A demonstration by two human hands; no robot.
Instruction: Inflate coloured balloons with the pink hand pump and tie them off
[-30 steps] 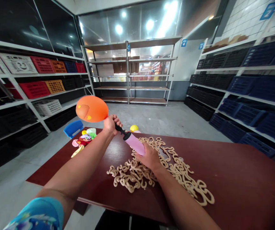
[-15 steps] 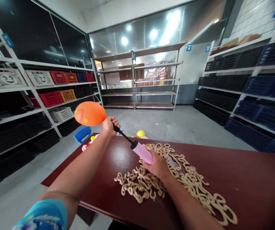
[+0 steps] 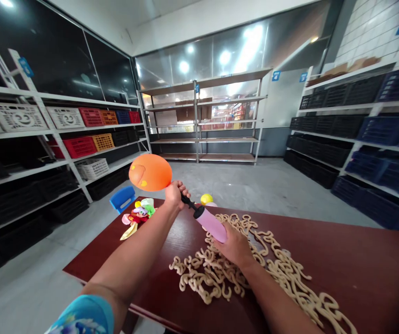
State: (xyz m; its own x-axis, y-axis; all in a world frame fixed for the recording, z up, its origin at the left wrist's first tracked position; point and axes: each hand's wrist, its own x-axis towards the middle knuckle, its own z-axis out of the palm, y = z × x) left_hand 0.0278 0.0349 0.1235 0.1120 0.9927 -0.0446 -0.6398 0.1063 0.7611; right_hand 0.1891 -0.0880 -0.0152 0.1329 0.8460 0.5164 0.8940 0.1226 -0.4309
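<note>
An orange inflated balloon (image 3: 151, 172) with yellow marks sits at the far side of my left hand (image 3: 176, 195). That hand is closed round the black end (image 3: 186, 200) of a balloon pump and, it seems, the balloon's neck; the fingers hide the join. My right hand (image 3: 232, 243) is wrapped round the pump's pink barrel (image 3: 210, 223). A short stretch of black rod shows between my left hand and the barrel. The pump is held tilted above the dark red table (image 3: 171, 232). Below my right hand lies a spread of beige, curly pieces (image 3: 213, 269).
Several limp coloured balloons (image 3: 139, 213) lie at the table's left corner, with a blue chair (image 3: 122, 198) beyond. A yellow balloon (image 3: 206, 199) shows past the far edge. Shelves with crates (image 3: 81, 147) line both sides; a metal rack (image 3: 196, 125) stands behind.
My left hand and the orange balloon have moved right and closer to the pink barrel, so less black rod shows. My right hand keeps its grip. The view has shifted slightly.
</note>
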